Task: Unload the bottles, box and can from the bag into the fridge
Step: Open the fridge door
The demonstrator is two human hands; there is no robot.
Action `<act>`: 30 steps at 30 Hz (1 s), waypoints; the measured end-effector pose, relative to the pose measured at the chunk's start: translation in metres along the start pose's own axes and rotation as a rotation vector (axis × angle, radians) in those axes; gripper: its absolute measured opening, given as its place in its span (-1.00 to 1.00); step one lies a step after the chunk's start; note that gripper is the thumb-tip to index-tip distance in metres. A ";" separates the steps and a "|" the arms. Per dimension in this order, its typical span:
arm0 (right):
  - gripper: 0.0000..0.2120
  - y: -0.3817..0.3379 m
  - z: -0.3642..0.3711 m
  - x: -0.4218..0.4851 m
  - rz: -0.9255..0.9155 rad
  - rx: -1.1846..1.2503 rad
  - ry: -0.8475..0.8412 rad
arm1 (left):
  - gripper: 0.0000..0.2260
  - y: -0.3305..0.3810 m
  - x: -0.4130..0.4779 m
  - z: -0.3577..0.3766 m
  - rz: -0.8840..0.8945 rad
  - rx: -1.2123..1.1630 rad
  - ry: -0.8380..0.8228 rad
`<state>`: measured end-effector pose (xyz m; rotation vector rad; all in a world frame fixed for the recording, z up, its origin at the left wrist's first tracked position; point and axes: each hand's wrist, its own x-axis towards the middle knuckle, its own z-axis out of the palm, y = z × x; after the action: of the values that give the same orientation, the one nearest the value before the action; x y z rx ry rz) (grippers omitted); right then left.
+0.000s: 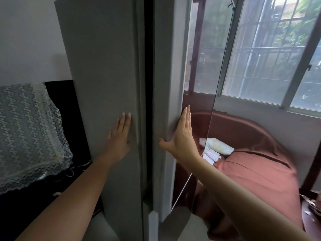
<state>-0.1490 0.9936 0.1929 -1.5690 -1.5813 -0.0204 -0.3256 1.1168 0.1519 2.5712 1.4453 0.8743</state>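
A tall grey fridge (104,70) fills the middle of the head view, seen from its side. Its glossy door (166,66) stands slightly ajar, leaving a dark narrow gap along the edge. My left hand (119,134) lies flat with fingers spread on the fridge's grey side panel. My right hand (182,134) presses flat against the door's edge, thumb hooked at the inner side. Neither hand holds anything. No bag, bottles, box or can are visible.
A lace-covered surface (26,129) sits to the left over a black cabinet (66,108). To the right is a sofa under a reddish-brown cover (257,162) with white cloths (218,146) on it. Behind it is a barred window (269,58).
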 end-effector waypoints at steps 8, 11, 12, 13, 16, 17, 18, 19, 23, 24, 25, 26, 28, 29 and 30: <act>0.06 0.018 -0.041 -0.029 0.042 0.058 0.041 | -0.32 0.048 -0.021 -0.002 0.135 -0.184 0.344; -0.05 0.028 -0.055 -0.049 0.039 0.040 0.112 | -0.40 0.067 -0.025 0.004 0.228 -0.294 0.369; -0.09 0.031 -0.060 -0.057 0.031 0.027 0.140 | -0.41 0.072 -0.026 0.007 0.240 -0.315 0.343; -0.13 0.035 -0.065 -0.064 0.024 0.016 0.171 | -0.41 0.078 -0.027 0.010 0.242 -0.328 0.314; -0.23 0.045 -0.081 -0.084 0.002 -0.002 0.276 | -0.40 0.097 -0.030 0.017 0.242 -0.340 0.265; -0.26 0.049 -0.087 -0.090 -0.002 -0.002 0.307 | -0.39 0.105 -0.029 0.018 0.245 -0.348 0.258; -0.30 0.054 -0.094 -0.095 -0.004 -0.006 0.335 | -0.37 0.113 -0.028 0.018 0.251 -0.362 0.253; -0.33 0.059 -0.101 -0.101 -0.008 -0.015 0.361 | -0.35 0.121 -0.026 0.018 0.262 -0.379 0.248; -0.41 0.082 -0.127 -0.117 -0.013 -0.091 0.464 | -0.31 0.156 -0.015 0.021 0.331 -0.366 0.203; -0.40 0.088 -0.133 -0.121 -0.005 -0.106 0.485 | -0.31 0.165 -0.011 0.022 0.355 -0.351 0.186; -0.40 0.093 -0.139 -0.124 0.003 -0.117 0.502 | -0.31 0.175 -0.008 0.024 0.377 -0.335 0.170; -0.41 0.098 -0.146 -0.127 0.009 -0.129 0.519 | -0.31 0.185 -0.005 0.026 0.401 -0.320 0.161; -0.45 0.109 -0.160 -0.132 0.031 -0.165 0.548 | -0.32 0.205 0.000 0.030 0.448 -0.315 0.162; -0.46 0.114 -0.167 -0.134 0.046 -0.185 0.564 | -0.33 0.214 0.003 0.033 0.472 -0.326 0.170; -0.47 0.119 -0.175 -0.136 0.056 -0.214 0.581 | -0.34 0.222 0.005 0.036 0.503 -0.338 0.177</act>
<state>0.0186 0.8098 0.1565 -1.5796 -1.0999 -0.5795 -0.1353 1.0052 0.1953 2.6664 0.5920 1.2994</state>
